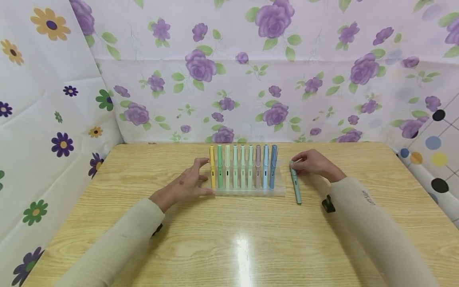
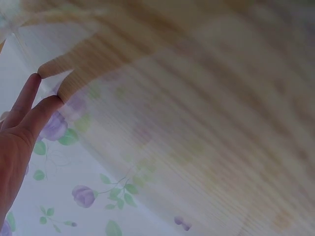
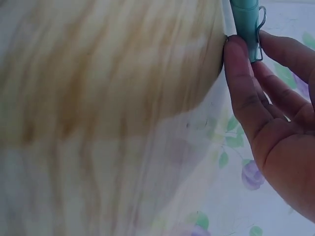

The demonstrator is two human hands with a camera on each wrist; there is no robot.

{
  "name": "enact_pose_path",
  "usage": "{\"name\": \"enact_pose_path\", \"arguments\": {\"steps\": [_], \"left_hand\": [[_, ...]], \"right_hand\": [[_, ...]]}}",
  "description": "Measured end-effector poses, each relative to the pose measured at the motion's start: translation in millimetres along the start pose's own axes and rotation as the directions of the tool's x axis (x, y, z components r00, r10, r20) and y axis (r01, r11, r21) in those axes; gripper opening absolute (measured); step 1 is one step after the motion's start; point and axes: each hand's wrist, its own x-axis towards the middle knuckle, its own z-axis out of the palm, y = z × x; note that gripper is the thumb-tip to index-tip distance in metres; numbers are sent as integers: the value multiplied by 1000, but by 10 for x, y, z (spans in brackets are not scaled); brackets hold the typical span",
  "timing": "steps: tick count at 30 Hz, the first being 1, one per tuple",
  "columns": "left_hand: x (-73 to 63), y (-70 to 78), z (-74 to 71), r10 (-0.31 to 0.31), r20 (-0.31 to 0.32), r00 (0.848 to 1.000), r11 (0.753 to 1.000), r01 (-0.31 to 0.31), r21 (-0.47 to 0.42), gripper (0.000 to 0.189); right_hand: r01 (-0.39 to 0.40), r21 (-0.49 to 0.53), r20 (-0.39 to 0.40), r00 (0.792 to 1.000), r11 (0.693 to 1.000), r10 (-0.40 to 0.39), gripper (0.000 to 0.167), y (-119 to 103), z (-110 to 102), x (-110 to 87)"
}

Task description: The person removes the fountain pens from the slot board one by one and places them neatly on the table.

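Note:
My right hand (image 1: 315,163) pinches the capped end of a teal pen (image 1: 297,189) between thumb and fingers. The pen slants over the table to the right of a clear pen rack (image 1: 247,193), and its metal clip shows in the right wrist view. My left hand (image 1: 188,181) is at the rack's left end, fingers spread, thumb at the lower left corner. Several capped pens stand side by side in the rack, from a yellow pen (image 1: 212,175) and a green pen (image 1: 220,171) through pale ones to a mauve pen (image 1: 257,171) and a dark blue pen (image 1: 273,171).
The rack stands near the back of a glossy wood-grain table (image 1: 222,239). Behind it hangs a white sheet (image 1: 236,99) with purple flowers. A second flowered sheet (image 1: 43,119) covers the left side, and a dotted sheet (image 1: 444,135) hangs at the right.

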Motion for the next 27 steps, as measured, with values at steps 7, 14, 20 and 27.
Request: {"name": "enact_pose_path", "arguments": {"steps": [7, 14, 20, 27], "left_hand": [[4, 19, -1, 12, 3, 1000, 1000, -12, -15, 100], [14, 1, 10, 31, -3, 1000, 999, -31, -11, 100], [8, -1, 12, 39, -4, 999, 999, -39, -5, 99], [8, 0, 16, 36, 2, 999, 999, -36, -19, 98]], "right_hand": [[-9, -23, -20, 1000, 1000, 9, 38, -2, 26, 25], [-4, -24, -18, 1000, 1000, 4, 41, -13, -4, 22], [19, -40, -52, 998, 999, -21, 41, -131, -85, -42], [85, -39, -86, 992, 996, -88, 43, -345, -150, -172]]}}
